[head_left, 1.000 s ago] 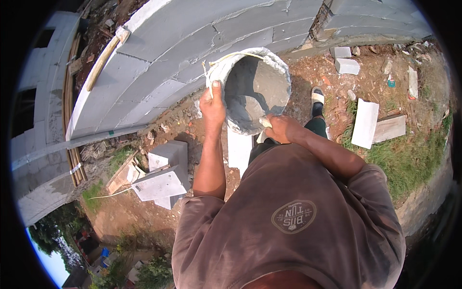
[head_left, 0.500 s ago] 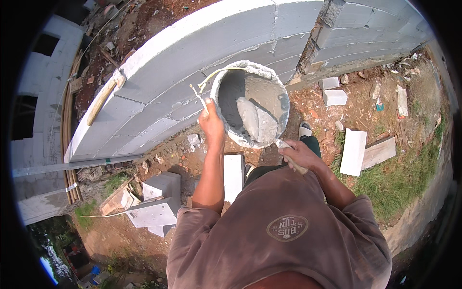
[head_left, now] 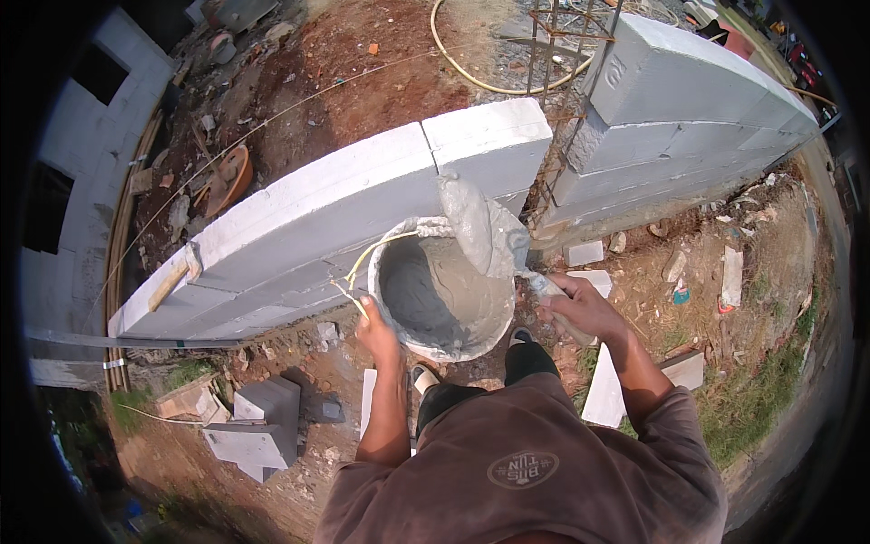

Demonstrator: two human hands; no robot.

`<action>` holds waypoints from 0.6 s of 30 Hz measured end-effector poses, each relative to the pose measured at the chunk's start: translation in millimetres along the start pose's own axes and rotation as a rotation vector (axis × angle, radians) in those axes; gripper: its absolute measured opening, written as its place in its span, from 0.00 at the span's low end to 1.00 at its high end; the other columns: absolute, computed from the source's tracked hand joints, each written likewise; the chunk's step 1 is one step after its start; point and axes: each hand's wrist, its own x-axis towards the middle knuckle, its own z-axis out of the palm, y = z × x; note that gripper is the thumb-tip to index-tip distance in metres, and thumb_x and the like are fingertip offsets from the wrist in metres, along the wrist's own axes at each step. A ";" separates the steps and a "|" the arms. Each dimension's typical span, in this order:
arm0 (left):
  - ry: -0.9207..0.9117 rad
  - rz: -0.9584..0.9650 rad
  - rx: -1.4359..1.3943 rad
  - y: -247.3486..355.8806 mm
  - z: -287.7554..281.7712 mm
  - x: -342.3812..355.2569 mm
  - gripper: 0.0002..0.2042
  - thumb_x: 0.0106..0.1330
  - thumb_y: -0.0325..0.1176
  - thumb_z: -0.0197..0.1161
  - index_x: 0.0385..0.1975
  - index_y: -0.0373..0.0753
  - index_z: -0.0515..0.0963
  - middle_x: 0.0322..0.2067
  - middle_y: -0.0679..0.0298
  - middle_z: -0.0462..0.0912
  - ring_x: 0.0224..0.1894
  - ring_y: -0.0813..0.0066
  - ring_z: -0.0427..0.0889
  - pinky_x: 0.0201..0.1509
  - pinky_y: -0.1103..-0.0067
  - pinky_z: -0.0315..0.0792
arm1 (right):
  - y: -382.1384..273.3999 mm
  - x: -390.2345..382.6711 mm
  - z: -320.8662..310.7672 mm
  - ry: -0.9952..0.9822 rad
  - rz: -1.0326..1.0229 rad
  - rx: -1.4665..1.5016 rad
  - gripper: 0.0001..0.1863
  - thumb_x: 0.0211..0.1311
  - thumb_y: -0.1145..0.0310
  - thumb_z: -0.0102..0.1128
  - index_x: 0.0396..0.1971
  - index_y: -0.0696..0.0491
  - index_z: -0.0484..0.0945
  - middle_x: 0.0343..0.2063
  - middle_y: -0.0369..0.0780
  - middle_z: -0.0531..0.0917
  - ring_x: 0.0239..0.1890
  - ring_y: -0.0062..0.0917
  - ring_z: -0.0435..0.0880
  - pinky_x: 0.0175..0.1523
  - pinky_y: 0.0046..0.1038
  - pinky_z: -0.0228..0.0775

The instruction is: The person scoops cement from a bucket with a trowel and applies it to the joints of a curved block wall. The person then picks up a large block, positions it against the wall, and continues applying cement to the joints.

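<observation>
Head view: a loaded trowel stood clear of the bucket's mix

The trowel (head_left: 518,243) was at the far right rim of the bucket (head_left: 453,354), its blade carrying a thick lump of grey mortar (head_left: 467,218) that overlapped the wall behind. Half a second earlier the blade lay down inside the bucket; now it had come up with its load, which suggested that the scooping was done and this portion was ready for use.

The right hand (head_left: 584,308) had its fingers wrapped round the trowel's handle, whose end stuck out below them. The left hand (head_left: 376,334) gripped the near left side of the bucket, thumb pressed at the rim beside a yellow cord (head_left: 358,263). More wet mortar (head_left: 453,290) filled part of the bucket, partly in shadow.

Beyond stood the pale block wall (head_left: 299,263). The view had tipped forward, so much more of its top now showed. A wooden-handled tool (head_left: 168,288) lay at its left end, and grey blocks (head_left: 263,412) sat on the ground at the left.

The left hand's other fingers were mostly hidden against the bucket, and the blade's underside was out of sight. Whether the trowel touched the rim or the wall could not be told, nor what held the bucket from below.
</observation>
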 end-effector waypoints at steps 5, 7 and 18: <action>0.030 -0.023 -0.037 -1.2 17.8 0.8 0.20 0.66 0.49 0.53 0.28 0.34 0.72 0.22 0.70 0.69 0.25 0.82 0.65 0.28 0.80 0.63 | -51.5 26.1 -45.1 0.198 0.006 -0.064 0.19 0.55 0.68 0.55 0.48 0.57 0.73 0.17 0.32 0.74 0.15 0.14 0.70 0.23 0.20 0.64; 0.025 -0.049 0.000 -5.7 18.2 9.0 0.20 0.66 0.50 0.52 0.24 0.36 0.71 0.21 0.71 0.67 0.24 0.82 0.62 0.26 0.80 0.60 | -41.7 25.7 -42.7 0.173 0.029 -0.134 0.20 0.55 0.66 0.55 0.48 0.57 0.73 0.18 0.32 0.74 0.18 0.16 0.73 0.26 0.21 0.66; -0.079 -0.164 -0.149 4.6 -12.6 35.8 0.25 0.67 0.50 0.48 0.39 0.28 0.73 0.36 0.58 0.78 0.37 0.73 0.75 0.42 0.76 0.69 | 36.2 66.9 79.1 0.143 -0.322 -1.018 0.30 0.60 0.48 0.50 0.53 0.56 0.68 0.57 0.47 0.66 0.57 0.42 0.67 0.63 0.47 0.49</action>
